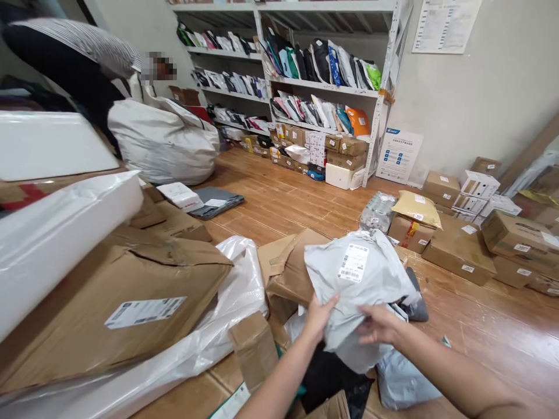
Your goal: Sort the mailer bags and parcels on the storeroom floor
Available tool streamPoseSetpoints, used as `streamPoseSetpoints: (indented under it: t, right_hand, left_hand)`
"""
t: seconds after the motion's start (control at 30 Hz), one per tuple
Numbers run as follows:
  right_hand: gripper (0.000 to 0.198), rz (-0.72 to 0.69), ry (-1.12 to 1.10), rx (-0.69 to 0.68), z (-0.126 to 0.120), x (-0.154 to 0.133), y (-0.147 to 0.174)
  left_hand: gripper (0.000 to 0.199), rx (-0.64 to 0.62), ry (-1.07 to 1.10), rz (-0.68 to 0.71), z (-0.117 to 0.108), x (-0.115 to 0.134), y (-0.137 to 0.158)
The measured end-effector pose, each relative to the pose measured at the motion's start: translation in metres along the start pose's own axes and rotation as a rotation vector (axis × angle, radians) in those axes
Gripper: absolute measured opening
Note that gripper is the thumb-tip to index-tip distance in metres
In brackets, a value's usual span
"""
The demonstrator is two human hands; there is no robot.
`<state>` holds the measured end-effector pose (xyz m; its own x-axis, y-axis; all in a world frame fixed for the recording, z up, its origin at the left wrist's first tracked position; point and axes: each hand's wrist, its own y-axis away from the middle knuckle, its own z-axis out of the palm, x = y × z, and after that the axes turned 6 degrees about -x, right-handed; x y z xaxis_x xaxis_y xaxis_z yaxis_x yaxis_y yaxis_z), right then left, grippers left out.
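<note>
Fingers (328, 304) of the left hand (318, 317) curl round the near edge of a grey poly mailer (371, 279), lower centre of frame; right hand (379, 325) pinches its lower fold; white shipping label (353, 263) faces up; mailer held above crushed cardboard boxes (286, 267) on the wooden floor (480, 331).

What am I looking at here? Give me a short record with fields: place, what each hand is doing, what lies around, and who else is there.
place: parcel room with a wooden floor and metal shelves full of mail bags
left hand: grips the left edge of a grey mail bag
right hand: holds the same bag from below, fingers on its lower edge
bag label: white, with barcodes, facing up
nearby: flattened brown cardboard box at left, stacked cartons at right, yellow padded envelope
other person: a bent-over figure in a striped top beside a big white sack
</note>
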<state>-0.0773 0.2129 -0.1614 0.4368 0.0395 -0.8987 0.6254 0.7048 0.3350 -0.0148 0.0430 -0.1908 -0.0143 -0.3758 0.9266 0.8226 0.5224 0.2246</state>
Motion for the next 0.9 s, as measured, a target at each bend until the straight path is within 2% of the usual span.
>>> streamPoseSetpoints:
  t: [0.03,0.07,0.1,0.13,0.2,0.23,0.27,0.3,0.33,0.37,0.4,0.47,0.53,0.63,0.7,0.73,0.8,0.83,0.9]
  right_hand:
    - [0.034,0.161,0.16,-0.242,0.004,-0.004,0.014]
    - [0.037,0.23,0.336,-0.422,0.005,-0.012,0.025]
    - [0.04,0.184,0.501,-0.488,0.003,-0.024,0.033]
    - [0.042,0.025,0.65,-0.417,-0.003,-0.038,0.037]
    - [0.049,-0.355,0.869,-0.063,-0.023,-0.065,0.032]
    - [0.062,-0.464,0.947,0.074,-0.035,-0.073,0.023]
    - [0.08,-0.511,0.996,0.167,-0.046,-0.076,0.014]
    - [0.098,-0.505,1.022,0.202,-0.057,-0.073,0.004]
    - [0.109,-0.458,1.021,0.18,-0.065,-0.064,-0.006]
    - [0.113,-0.399,0.989,0.121,-0.071,-0.05,-0.013]
    - [0.109,-0.344,0.933,0.045,-0.074,-0.032,-0.018]
    - [0.084,-0.28,0.786,-0.081,-0.074,0.007,-0.023]
    - [0.06,-0.279,0.644,-0.109,-0.065,0.042,-0.023]
    - [0.057,-0.351,0.512,-0.029,-0.046,0.067,-0.021]
    - [0.054,-0.412,0.502,-0.026,-0.035,0.065,-0.023]
    - [0.052,-0.423,0.525,-0.067,-0.032,0.059,-0.025]
    - [0.05,-0.422,0.594,-0.161,-0.035,0.041,-0.034]
    - [0.049,-0.427,0.634,-0.163,-0.04,0.031,-0.04]
    - [0.049,-0.454,0.726,0.002,-0.06,0.014,-0.052]
  left_hand:
    - [0.066,-0.023,-0.097,0.062,-0.015,0.011,-0.007]
    - [0.064,-0.054,-0.184,0.103,-0.032,0.024,-0.015]
    - [0.063,-0.092,-0.279,0.13,-0.048,0.039,-0.021]
    - [0.063,-0.128,-0.372,0.165,-0.063,0.054,-0.027]
    - [0.066,-0.198,-0.514,0.208,-0.086,0.08,-0.033]
    - [0.067,-0.246,-0.572,0.218,-0.093,0.09,-0.033]
    - [0.067,-0.305,-0.621,0.221,-0.098,0.098,-0.031]
    - [0.064,-0.373,-0.672,0.222,-0.1,0.105,-0.027]
    - [0.06,-0.448,-0.731,0.226,-0.1,0.111,-0.022]
    - [0.054,-0.521,-0.801,0.236,-0.099,0.116,-0.017]
    - [0.048,-0.581,-0.884,0.251,-0.096,0.12,-0.011]
    - [0.04,-0.634,-1.091,0.297,-0.088,0.126,0.002]
    - [0.038,-0.585,-1.293,0.351,-0.082,0.133,0.013]
    - [0.041,-0.45,-1.426,0.435,-0.086,0.144,0.029]
    - [0.041,-0.426,-1.372,0.43,-0.097,0.154,0.037]
    - [0.041,-0.419,-1.317,0.4,-0.104,0.159,0.041]
    - [0.044,-0.388,-1.182,0.295,-0.121,0.168,0.045]
    - [0.046,-0.369,-1.119,0.227,-0.129,0.17,0.046]
    - [0.046,-0.272,-1.029,0.112,-0.145,0.169,0.046]
